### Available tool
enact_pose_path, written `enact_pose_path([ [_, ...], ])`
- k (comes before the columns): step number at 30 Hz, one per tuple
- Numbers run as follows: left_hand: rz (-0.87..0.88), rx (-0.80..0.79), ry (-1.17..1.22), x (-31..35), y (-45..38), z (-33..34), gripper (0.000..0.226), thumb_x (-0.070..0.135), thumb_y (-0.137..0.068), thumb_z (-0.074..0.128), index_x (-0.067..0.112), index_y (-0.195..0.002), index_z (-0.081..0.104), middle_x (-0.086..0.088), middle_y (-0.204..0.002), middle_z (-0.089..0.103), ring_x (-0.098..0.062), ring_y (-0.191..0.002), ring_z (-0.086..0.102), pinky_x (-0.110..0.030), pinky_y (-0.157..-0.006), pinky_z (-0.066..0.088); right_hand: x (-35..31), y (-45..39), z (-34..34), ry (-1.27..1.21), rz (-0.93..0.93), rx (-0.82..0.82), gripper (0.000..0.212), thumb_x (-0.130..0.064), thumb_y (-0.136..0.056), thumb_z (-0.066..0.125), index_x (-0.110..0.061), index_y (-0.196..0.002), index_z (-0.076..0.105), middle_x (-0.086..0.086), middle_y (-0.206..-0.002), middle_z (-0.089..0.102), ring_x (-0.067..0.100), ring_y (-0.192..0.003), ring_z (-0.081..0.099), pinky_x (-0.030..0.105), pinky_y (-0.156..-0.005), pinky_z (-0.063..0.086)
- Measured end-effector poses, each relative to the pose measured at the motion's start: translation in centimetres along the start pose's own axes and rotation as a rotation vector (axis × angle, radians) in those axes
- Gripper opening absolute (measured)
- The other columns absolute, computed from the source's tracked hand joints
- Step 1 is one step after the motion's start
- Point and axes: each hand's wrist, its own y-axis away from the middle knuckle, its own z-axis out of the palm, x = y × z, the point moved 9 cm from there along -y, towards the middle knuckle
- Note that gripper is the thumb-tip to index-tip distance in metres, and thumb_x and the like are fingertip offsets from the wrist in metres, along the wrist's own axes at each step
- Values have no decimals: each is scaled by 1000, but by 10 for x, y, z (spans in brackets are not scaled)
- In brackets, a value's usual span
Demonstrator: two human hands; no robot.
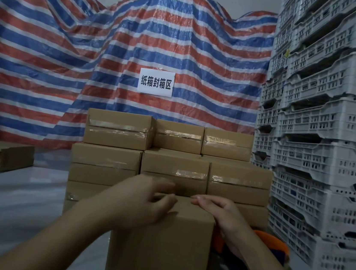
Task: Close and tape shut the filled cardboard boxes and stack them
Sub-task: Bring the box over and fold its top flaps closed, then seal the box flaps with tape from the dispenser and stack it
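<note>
Grey floor (7, 203), striped tarp (71, 43) behind w/ paper sign (156, 82). Both hands on cardboard box (159, 244) top: left hand (142, 200) fingers loosely curled, blurred; right hand (219, 214) fingers bent, flat. Beyond fingertips: 6 taped boxes (174, 172) visible, more below. Orange tape dispenser (271, 242) beside right wrist. Crate stacks (330, 131) right.

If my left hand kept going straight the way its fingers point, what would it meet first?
The left hand points forward and right across the near box. It would probably first meet the right hand, whose fingertips lie just ahead; depth is unclear, so it might pass over to the taped stack.
</note>
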Motion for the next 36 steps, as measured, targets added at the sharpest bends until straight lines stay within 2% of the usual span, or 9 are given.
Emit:
enact_pose_path([
  [4,-28,-130,-97,0,-1,25,46,54,-103,26,33,-136,50,12,-137,55,-5,-120,50,-25,-92,37,-10,3,2,65,-24,-7,28,-53,-76,65,-35,-88,82,-22,-102,75,-9,-96,65,20,-88,43],
  [8,-41,-156,-93,-3,0,26,45,49,-104,26,31,-138,49,11,-141,53,-9,-126,48,-25,-95,34,-17,4,-7,252,-53,-53,27,-50,-96,52,-40,-100,77,-29,-114,65,-14,-106,53,16,-86,39],
  [10,-33,-160,-72,-3,0,25,43,48,-104,27,29,-132,53,8,-136,57,-11,-122,50,-28,-96,37,-21,5,-23,436,-91,-24,21,-50,-99,50,-42,-109,67,-25,-113,62,-10,-103,55,13,-78,41],
  [14,-42,-174,-37,-8,0,28,43,51,-103,28,32,-133,53,11,-134,58,-8,-121,51,-21,-87,36,-10,12,-63,1103,-101,152,24,-52,-99,52,-30,-93,57,-9,-93,60,5,-80,59,24,-66,49],
  [18,-114,-217,75,-15,-1,25,50,55,-102,27,34,-143,47,14,-142,52,-4,-127,47,-22,-97,34,25,23,-78,1283,62,189,37,-62,-97,45,-27,-86,51,-6,-79,60,9,-69,59,29,-57,47],
  [21,-120,-199,121,-12,-1,18,43,49,-104,33,32,-134,58,13,-128,62,-2,-111,56,-26,-97,43,33,28,-85,1322,98,310,42,-69,-95,38,-29,-83,38,-9,-77,55,5,-64,54,27,-52,41],
  [26,-93,-113,194,-11,0,8,27,26,-102,49,31,-125,63,17,-91,64,12,-70,56,-11,-63,44,41,30,-88,1466,64,428,54,-83,-87,29,-32,-74,43,-12,-65,51,0,-53,45,25,-45,30],
  [33,-169,14,395,-22,6,-2,43,26,-90,69,35,-127,50,10,-104,66,-1,-95,63,-22,-86,54,27,26,-111,1346,42,560,71,-87,-82,18,-28,-71,55,-10,-62,57,5,-54,55,24,-46,41],
  [36,-238,79,470,-29,9,-7,20,32,-91,67,24,-108,60,3,-99,69,-11,-90,67,-36,-86,57,-8,23,-130,1057,14,635,83,-87,-78,18,-20,-67,65,0,-57,62,15,-53,61,24,-48,40],
])
